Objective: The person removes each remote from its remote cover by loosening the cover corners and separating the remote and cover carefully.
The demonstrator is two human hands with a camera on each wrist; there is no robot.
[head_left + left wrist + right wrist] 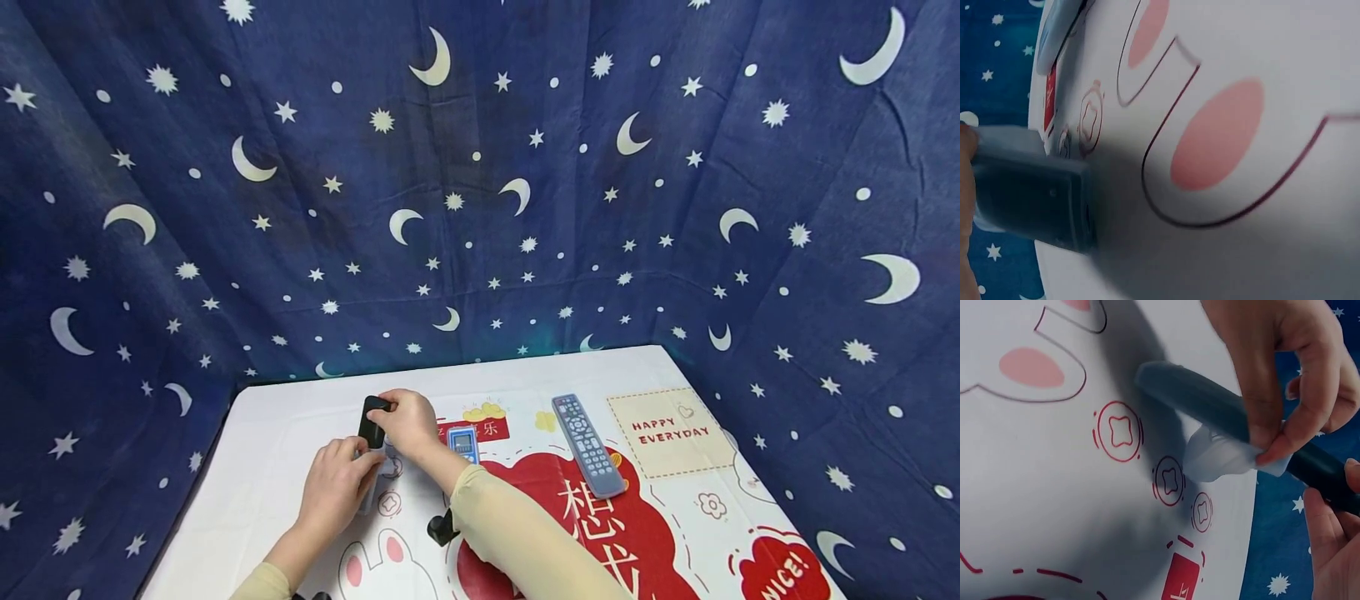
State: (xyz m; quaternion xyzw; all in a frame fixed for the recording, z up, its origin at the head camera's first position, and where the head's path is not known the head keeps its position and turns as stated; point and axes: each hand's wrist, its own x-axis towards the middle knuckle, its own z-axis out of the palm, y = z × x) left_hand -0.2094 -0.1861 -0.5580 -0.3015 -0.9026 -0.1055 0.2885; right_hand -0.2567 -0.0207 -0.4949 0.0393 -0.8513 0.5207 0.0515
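Observation:
A black remote is held over the left part of the table, tilted up at its far end. My right hand grips that far end; its fingers show at the lower right of the right wrist view. My left hand holds the near part and pinches a translucent silicone cover that hangs half off the remote. In the left wrist view the dark remote body fills the left side, just above the cloth.
A long grey-blue remote lies to the right, a small blue-white remote beside my right wrist. The table has a white cloth with red prints. Dark blue star-and-moon fabric surrounds it on three sides.

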